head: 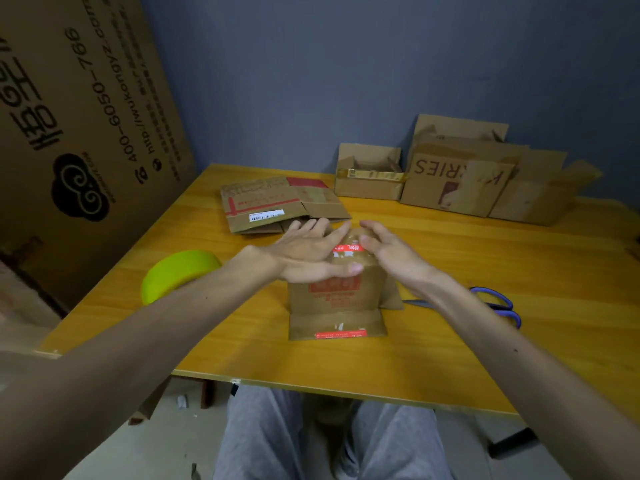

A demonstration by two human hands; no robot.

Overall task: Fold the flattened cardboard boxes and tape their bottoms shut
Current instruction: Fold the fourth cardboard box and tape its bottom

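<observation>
While I am watching the head view, notes as follows.
Left hand (304, 251): lying flat and open, fingers spread, pressing the top of the small box (341, 289).
Right hand (388, 252): open, loosely cupped, touching the box's right upper edge.
Box position: standing mid-table (485, 341), one flap lying toward me.
Handling, my judgement: light, stiff, creasing easily; I am favouring the flap edges.
Nearby: tape roll (176, 273) left, scissors (498, 304) right, flattened boxes (277, 206) behind.

The big carton (83, 140) leaning at the left carried "400-6050-766", a web address starting "http://", large Chinese characters and a cloud logo. An upside-down box (457, 183) at the back showed "RIES" and a "K". The flattened box (273, 202) bore a white barcode label (266, 215). Red print on the box (341, 292) under the hands was unreadable.
</observation>
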